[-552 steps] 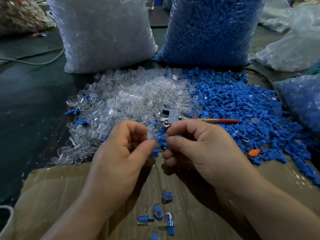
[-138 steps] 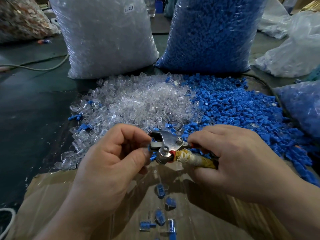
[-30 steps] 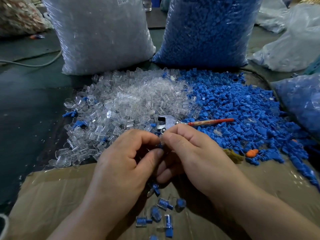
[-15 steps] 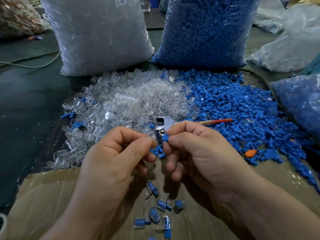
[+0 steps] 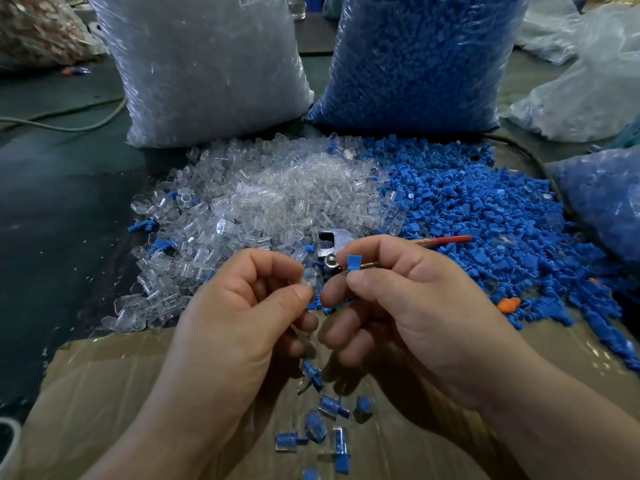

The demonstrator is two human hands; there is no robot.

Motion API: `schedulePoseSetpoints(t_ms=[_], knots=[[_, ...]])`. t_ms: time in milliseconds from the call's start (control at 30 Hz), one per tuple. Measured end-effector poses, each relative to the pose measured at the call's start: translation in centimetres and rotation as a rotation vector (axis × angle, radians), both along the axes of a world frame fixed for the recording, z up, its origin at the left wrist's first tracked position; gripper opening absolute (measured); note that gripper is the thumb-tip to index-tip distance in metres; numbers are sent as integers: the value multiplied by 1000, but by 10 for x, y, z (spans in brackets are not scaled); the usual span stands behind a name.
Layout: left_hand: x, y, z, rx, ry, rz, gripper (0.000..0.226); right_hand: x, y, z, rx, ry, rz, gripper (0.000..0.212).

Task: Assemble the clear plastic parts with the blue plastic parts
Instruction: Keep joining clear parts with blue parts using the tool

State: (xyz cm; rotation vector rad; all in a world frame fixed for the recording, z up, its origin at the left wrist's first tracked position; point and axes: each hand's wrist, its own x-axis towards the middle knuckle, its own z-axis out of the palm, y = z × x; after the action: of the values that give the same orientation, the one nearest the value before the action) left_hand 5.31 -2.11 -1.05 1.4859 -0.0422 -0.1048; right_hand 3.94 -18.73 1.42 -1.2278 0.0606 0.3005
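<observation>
My left hand (image 5: 239,320) pinches a small clear plastic part (image 5: 309,279) between thumb and forefinger. My right hand (image 5: 408,306) pinches a blue plastic part (image 5: 354,263) at its fingertips, a short gap to the right of the clear one. Both hands hover above the near edge of the piles. A heap of clear parts (image 5: 263,202) lies behind my left hand and a heap of blue parts (image 5: 485,216) spreads to the right. Several joined clear-and-blue pieces (image 5: 325,424) lie on the cardboard (image 5: 104,393) below my hands.
Metal pliers (image 5: 332,244) with a red handle (image 5: 450,240) lie on the piles just beyond my fingers. A big bag of clear parts (image 5: 207,64) and a big bag of blue parts (image 5: 415,57) stand behind. More bags sit at the right. An orange piece (image 5: 508,303) lies among the blue.
Since a second ago my hands have drawn apart; the right hand has lifted a blue part into view and the left holds a clear part beside it.
</observation>
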Motion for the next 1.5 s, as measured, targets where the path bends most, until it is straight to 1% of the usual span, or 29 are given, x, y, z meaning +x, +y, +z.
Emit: schedulePoseSetpoints(t_ms=[100, 233, 333, 400, 433, 467, 533, 600, 633, 667, 733, 867, 967, 1000, 1033, 1100, 1167, 1267, 1367, 1433, 1500], knots=[[0, 1, -1, 63, -27, -39, 23, -1, 0, -1, -17, -20, -3, 15], [-1, 2, -3, 88, -29, -53, 28, -1, -5, 0, 32, 30, -17, 16], [-1, 0, -5, 104, -32, -40, 25, 1, -7, -1, 52, 46, -34, 21], [-1, 0, -5, 107, -28, -44, 17, 0, -6, -1, 2, 30, -19, 16], [-1, -1, -5, 110, -23, -48, 16, 0, -6, -2, -71, 12, -8, 11], [-2, -1, -5, 111, -19, -49, 17, -1, -5, -3, -188, -29, 3, 12], [-2, -1, -4, 108, -5, -52, 15, -4, -4, -6, -492, -195, 3, 9], [-3, -2, -3, 87, 18, -74, 14, -7, -4, -12, -765, -391, -11, 17], [-4, -3, -1, 65, 35, -90, 13, -8, -4, -13, -835, -452, -18, 20], [-4, -3, 0, 38, 58, -108, 13, -9, -3, -13, -850, -489, -27, 22], [-4, -1, 3, -39, 120, -151, 15, -9, -1, -12, -761, -513, -38, 22], [-3, 1, 9, -182, 192, -213, 12, -7, -1, -10, -506, -441, -21, 22], [-3, 2, 11, -222, 211, -221, 13, -8, -5, -11, -454, -416, 10, 23], [-3, 2, 11, -227, 213, -224, 13, -9, -6, -11, -487, -433, 0, 24], [-2, 2, 12, -230, 218, -224, 13, -9, -6, -11, -562, -483, -29, 23], [-1, 3, 11, -233, 222, -222, 13, -8, -4, -10, -782, -643, -111, 21], [-1, 3, 10, -224, 214, -213, 13, -9, -1, -10, -953, -771, -167, 19], [-2, 1, 7, -192, 185, -184, 16, -10, 1, -10, -1080, -770, -163, 13], [-4, -2, 7, -81, 116, -156, 19, -11, 0, -10, -1179, -790, -135, 18], [-6, -5, 8, 3, 50, -132, 28, -12, 0, -7, -1213, -823, -98, 22], [-5, -6, 9, 36, 9, -86, 20, -10, -3, -4, -1319, -843, -92, 25]])
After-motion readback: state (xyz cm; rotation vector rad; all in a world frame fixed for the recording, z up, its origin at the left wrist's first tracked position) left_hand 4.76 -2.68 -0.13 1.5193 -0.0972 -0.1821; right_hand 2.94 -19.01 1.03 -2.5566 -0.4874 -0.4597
